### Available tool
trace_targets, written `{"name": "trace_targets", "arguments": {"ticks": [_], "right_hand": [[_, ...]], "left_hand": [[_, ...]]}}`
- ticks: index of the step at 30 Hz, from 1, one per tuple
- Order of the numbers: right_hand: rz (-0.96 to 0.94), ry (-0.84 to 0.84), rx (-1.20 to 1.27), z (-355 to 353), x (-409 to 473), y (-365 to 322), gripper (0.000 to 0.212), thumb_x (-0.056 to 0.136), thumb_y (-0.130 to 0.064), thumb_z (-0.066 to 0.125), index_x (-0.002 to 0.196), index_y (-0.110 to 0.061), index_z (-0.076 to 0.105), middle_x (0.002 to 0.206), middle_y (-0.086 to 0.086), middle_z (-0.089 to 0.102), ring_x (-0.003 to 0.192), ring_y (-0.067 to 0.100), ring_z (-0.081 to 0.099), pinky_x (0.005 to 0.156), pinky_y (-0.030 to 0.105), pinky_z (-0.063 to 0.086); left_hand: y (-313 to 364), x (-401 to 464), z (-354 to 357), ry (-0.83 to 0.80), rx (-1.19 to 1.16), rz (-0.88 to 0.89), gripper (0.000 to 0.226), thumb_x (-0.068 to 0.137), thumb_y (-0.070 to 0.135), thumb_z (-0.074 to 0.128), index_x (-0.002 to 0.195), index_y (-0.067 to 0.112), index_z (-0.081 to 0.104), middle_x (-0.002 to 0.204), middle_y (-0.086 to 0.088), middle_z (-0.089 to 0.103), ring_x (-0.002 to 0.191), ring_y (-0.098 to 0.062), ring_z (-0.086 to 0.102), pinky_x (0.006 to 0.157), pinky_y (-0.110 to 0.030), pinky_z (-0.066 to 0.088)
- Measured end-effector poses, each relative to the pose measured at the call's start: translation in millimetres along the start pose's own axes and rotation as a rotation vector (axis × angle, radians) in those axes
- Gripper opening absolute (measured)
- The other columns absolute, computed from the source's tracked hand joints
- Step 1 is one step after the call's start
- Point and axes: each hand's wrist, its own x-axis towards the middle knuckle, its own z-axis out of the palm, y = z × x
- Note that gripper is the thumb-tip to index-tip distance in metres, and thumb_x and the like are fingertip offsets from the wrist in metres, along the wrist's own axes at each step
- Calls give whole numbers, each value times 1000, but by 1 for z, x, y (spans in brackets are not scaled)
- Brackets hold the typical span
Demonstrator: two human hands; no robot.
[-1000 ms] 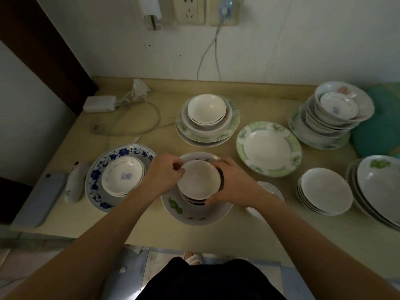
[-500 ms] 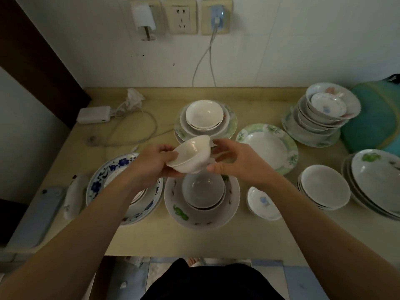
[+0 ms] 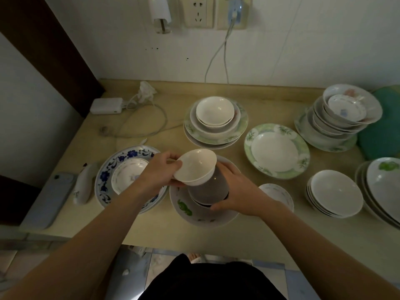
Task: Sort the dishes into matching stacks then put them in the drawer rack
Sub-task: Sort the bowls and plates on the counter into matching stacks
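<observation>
My left hand grips a small white bowl by its rim, tilted, above the counter's front middle. My right hand curls round a grey bowl that sits in a wide plate with green marks. Behind stands a stack of green-rimmed plates topped by white bowls. A single green-rimmed plate lies to the right. Left is a blue-flowered plate with a small dish in it.
Back right is a tall mixed bowl stack; front right a stack of small white plates and large plates. A small saucer lies by my right wrist. A charger, cables and a phone sit left.
The white bowl was lifted off the grey bowl with both hands. Now the left hand alone holds it, and the right hand has dropped to grip the grey bowl.
</observation>
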Motion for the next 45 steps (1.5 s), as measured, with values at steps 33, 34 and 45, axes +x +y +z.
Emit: {"name": "trace_targets", "arguments": {"ticks": [33, 34, 45], "right_hand": [[-129, -45, -18, -24, 7, 23, 102, 74, -44, 85, 157, -29, 27, 158, 2, 42, 139, 27, 46, 110, 46, 43], [-139, -32, -15, -23, 7, 24, 100, 74, -44, 85, 156, -29, 29, 156, 2, 44, 137, 27, 48, 108, 46, 44], [-208, -20, -68, -20, 9, 28, 92, 81, -43, 81, 156, -24, 32, 154, 2, 47, 136, 24, 47, 109, 38, 40]], "left_hand": [[-16, -28, 50, 346, 676, 300, 16, 100, 19, 58, 110, 12, 69, 105, -7, 70, 95, -25, 65, 83, -41, 52], [-17, -28, 51, 351, 683, 302, 16, 101, 19, 57, 110, 12, 69, 105, -8, 69, 95, -26, 64, 84, -43, 52], [-18, -24, 53, 359, 772, 159, 24, 101, 19, 54, 108, 5, 73, 102, -14, 72, 96, -34, 65, 76, -35, 45]]}}
